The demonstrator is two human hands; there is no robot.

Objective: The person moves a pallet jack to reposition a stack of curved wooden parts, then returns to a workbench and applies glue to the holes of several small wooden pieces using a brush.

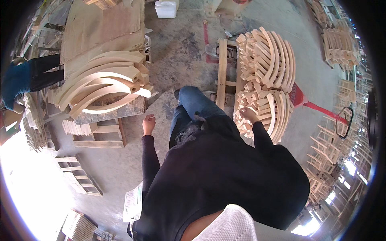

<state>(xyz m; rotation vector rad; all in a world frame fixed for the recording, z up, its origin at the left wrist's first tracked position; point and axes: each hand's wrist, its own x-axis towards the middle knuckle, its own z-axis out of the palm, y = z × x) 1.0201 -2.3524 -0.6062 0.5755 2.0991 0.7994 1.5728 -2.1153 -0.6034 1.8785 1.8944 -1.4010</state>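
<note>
My right hand [250, 115] is at the near stack of curved wooden pieces [270, 114], its fingers bent round the end of one piece. Much of that grip is hidden from above. Behind it stands a second stack of curved wooden pieces [277, 60], with the arcs on its right side. My left hand [148, 124] hangs in the air beside my body, holding nothing, its fingers loosely bent and apart. To its upper left, larger curved wooden parts [104, 84] lie piled on a worn work table [130, 109].
A wooden pallet [221, 74] lies under the right stacks, with a red pallet jack [317, 107] beyond them. Another pallet [82, 176] rests on the floor at left. A white plastic jug [165, 10] stands ahead. A person in blue [18, 82] is at the far left.
</note>
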